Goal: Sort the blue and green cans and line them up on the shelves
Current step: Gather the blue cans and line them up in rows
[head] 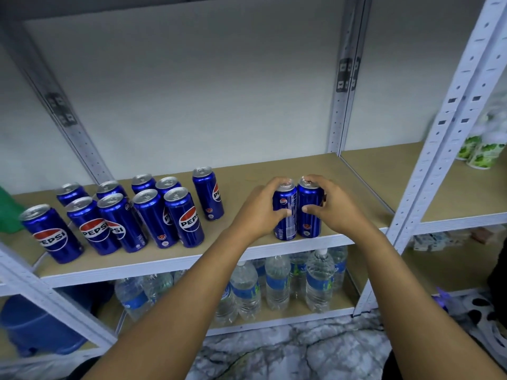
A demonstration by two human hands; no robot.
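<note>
Two blue Pepsi cans stand upright side by side near the front edge of the tan shelf board. My left hand grips the left can. My right hand grips the right can. The two cans touch each other. Several more blue cans stand grouped in rows on the left part of the same shelf, and one blue can stands alone behind them. Green-and-white cans stand on the neighbouring shelf at the far right, blurred.
White metal uprights separate the shelf bays. Water bottles fill the shelf below. A blue tub sits at the lower left, and a green object shows at the left edge. The floor below is marbled grey.
</note>
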